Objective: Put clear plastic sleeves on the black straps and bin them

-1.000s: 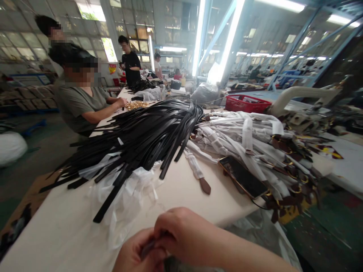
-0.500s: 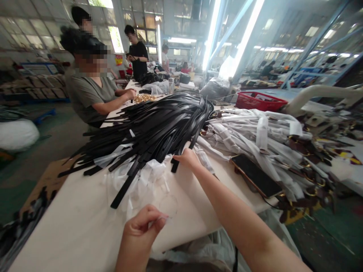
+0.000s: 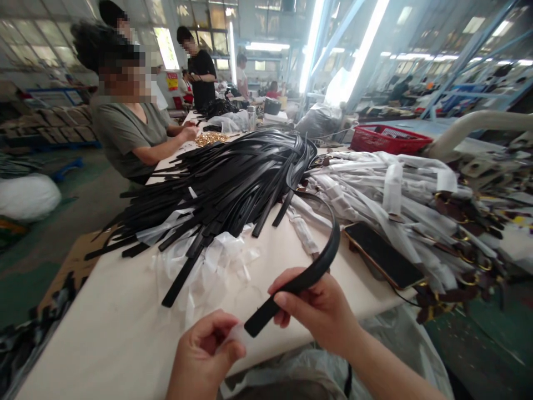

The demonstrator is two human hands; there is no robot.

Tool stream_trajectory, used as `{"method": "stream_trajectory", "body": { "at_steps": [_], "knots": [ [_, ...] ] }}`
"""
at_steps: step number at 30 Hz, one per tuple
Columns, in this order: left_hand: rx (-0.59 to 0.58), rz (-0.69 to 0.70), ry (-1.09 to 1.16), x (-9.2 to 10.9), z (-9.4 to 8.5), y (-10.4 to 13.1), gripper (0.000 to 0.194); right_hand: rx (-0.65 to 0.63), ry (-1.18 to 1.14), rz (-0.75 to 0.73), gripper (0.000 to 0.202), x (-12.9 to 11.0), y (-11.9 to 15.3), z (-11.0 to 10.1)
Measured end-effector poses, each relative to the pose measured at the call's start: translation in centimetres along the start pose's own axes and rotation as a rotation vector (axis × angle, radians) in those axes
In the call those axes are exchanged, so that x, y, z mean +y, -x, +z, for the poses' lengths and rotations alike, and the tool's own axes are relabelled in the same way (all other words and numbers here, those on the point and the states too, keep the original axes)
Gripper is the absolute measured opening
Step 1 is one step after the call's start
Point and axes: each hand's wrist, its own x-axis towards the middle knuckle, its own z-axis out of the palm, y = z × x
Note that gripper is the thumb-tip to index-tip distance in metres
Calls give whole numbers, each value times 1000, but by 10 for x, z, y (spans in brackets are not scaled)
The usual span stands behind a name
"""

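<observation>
Between the thumb and fingers of my right hand [image 3: 316, 305] is a black strap [image 3: 331, 244], held near its flat end; it curves back up to the pile of black straps [image 3: 250, 178]. My left hand [image 3: 212, 350] pinches a small translucent piece of plastic film [image 3: 238, 335] close to that strap end. Whether film and strap touch, I cannot tell. Beyond my left hand, crumpled clear plastic scraps [image 3: 208, 278] lie on the pale table [image 3: 125, 322].
White-wrapped straps with gold rings [image 3: 375, 189] are heaped on the right, beside a phone [image 3: 383, 255]. Further back stand a red basket [image 3: 387, 139] and a pile of small gold pieces [image 3: 210, 139]. A co-worker [image 3: 129, 122] works at the table's left side.
My right hand has come back from the pile towards me, drawing one black strap out by its end. My left hand stays low, with its film now showing more beside the strap end.
</observation>
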Motion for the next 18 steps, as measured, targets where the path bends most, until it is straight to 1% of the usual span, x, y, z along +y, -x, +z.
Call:
{"method": "stream_trajectory", "body": {
  "at_steps": [2, 4, 7, 9, 11, 14, 18],
  "knots": [
    [12, -3, 6, -1, 0, 1, 26, 69, 32, -55, 22, 2, 0, 4],
    [6, 8, 13, -2, -2, 2, 25, 104, 53, -72, 21, 4, -2, 5],
    [11, 19, 6, -2, -5, 1, 24, 97, 61, -67, 19, 6, -3, 5],
    [55, 2, -11, -2, -6, 1, 23, 101, 63, -61, 18, 8, -1, 6],
    [78, -16, -27, -2, -9, -1, 24, 135, 70, -74, 16, 11, 4, 7],
    [50, 14, -72, -3, -14, -5, 24, 199, 95, -136, 11, 13, 12, 10],
    [-32, 63, -151, -5, -20, -10, 21, 278, 169, -210, 9, 11, 22, 17]
  ]
}}
